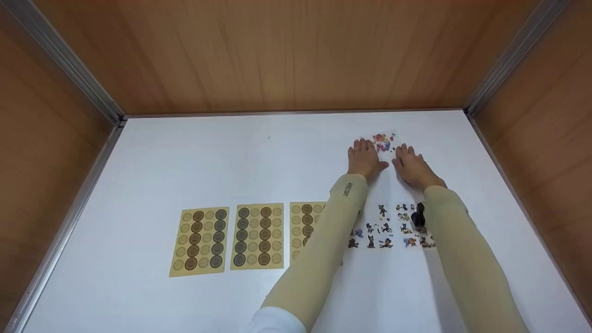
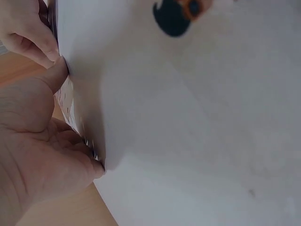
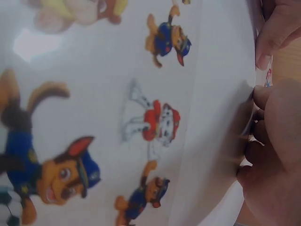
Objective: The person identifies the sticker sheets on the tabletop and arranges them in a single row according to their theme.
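We see the left hand (image 1: 364,158) and the right hand (image 1: 413,166) side by side in the upper right of the head view, both at a small colourful sticker sheet (image 1: 384,141) lying flat on the white counter (image 1: 277,157). In the wrist views, the fingers (image 2: 51,77) of the left hand curl against one edge of the sheet, and the fingers (image 3: 270,136) of the right hand pinch the other edge; both appear to have hold of it at its margins.

We judge the sheet to be light, thin and flexible, with a glossy, slippery face. It will likely bend or crease under a tight grip. Hold it at the bare margins, not on the printed figures.

Below the hands, between the two sleeves, lies a larger cartoon-dog sticker sheet (image 1: 388,226) with a small black object (image 1: 418,215) on it. At lower left, three brown round-label sheets (image 1: 259,236) sit in a row, the rightmost partly hidden behind the left sleeve.
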### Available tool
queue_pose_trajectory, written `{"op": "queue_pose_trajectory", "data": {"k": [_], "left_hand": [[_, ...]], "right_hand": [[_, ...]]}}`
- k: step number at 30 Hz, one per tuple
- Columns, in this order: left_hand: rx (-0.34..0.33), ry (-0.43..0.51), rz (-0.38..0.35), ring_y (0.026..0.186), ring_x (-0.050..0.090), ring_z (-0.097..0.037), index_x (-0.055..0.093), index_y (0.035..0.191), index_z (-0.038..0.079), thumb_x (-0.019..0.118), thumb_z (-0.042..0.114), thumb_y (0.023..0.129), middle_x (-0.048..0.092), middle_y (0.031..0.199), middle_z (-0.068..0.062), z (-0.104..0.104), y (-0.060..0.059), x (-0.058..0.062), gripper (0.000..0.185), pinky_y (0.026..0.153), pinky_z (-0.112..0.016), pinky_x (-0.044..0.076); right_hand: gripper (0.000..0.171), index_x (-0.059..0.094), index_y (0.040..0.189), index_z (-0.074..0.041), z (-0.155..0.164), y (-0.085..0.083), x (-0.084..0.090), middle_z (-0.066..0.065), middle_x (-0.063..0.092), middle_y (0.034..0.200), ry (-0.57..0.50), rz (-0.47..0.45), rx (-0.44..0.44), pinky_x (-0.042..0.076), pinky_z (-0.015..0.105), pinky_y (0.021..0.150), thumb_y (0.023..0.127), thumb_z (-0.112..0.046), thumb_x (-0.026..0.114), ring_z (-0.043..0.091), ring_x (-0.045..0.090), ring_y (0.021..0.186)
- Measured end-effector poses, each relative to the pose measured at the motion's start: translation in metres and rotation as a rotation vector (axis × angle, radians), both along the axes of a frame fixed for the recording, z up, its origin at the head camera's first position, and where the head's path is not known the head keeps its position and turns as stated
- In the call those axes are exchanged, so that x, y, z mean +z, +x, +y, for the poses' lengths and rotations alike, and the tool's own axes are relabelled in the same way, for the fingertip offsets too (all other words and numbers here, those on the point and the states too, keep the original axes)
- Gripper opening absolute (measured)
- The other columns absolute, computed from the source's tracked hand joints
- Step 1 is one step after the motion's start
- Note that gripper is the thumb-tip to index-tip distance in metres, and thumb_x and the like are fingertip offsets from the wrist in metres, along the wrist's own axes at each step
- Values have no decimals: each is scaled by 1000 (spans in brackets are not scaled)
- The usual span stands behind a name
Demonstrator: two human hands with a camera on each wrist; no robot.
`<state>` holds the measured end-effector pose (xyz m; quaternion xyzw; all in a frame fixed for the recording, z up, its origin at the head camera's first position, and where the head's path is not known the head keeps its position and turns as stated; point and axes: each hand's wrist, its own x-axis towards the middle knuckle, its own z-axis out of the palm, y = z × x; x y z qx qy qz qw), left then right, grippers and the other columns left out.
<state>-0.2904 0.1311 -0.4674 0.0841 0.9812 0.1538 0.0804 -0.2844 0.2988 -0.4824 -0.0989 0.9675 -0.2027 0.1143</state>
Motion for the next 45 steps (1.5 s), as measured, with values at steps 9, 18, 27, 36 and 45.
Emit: {"op": "queue_pose_trajectory", "data": {"k": [9, 18, 27, 36, 45], "left_hand": [[29, -13, 8, 153, 19, -22, 24, 161, 8, 56, 54, 100, 23, 166, -7, 3, 5, -6, 83, 125, -38, 17], [44, -31, -6, 153, 19, -19, 26, 162, 12, 54, 52, 102, 24, 166, -3, 14, 8, -4, 76, 125, -40, 17], [57, -56, -10, 153, 20, -18, 30, 161, 14, 54, 50, 103, 26, 166, -2, 18, 6, -4, 72, 124, -44, 18], [41, -59, -15, 153, 19, -19, 31, 160, 13, 52, 49, 103, 25, 166, -3, 14, 7, -5, 70, 124, -43, 17], [16, -31, 14, 152, 23, -19, 38, 158, 15, 54, 45, 104, 31, 164, -1, 5, 5, -5, 63, 124, -43, 19]], "right_hand": [[59, 18, 157, 8, 1, 0, -4, 32, 7, 162, -41, -20, -31, 2, 60, 122, 111, -24, 37, 47, 1, 150], [63, 13, 160, 3, 6, 1, -4, 26, 2, 165, -75, -66, -78, -2, 56, 122, 111, -30, 36, 42, -3, 152], [63, 12, 160, 1, 4, -1, -1, 26, 1, 165, -80, -75, -78, -3, 56, 123, 111, -29, 36, 42, -4, 152], [63, 12, 160, 1, 4, -5, -6, 26, 2, 165, -51, -68, -65, -2, 55, 123, 111, -30, 36, 43, -4, 152], [68, 2, 162, -5, 0, -8, -5, 23, -15, 164, -64, -92, -83, -1, 66, 118, 111, -35, 34, 56, -8, 145]]}}
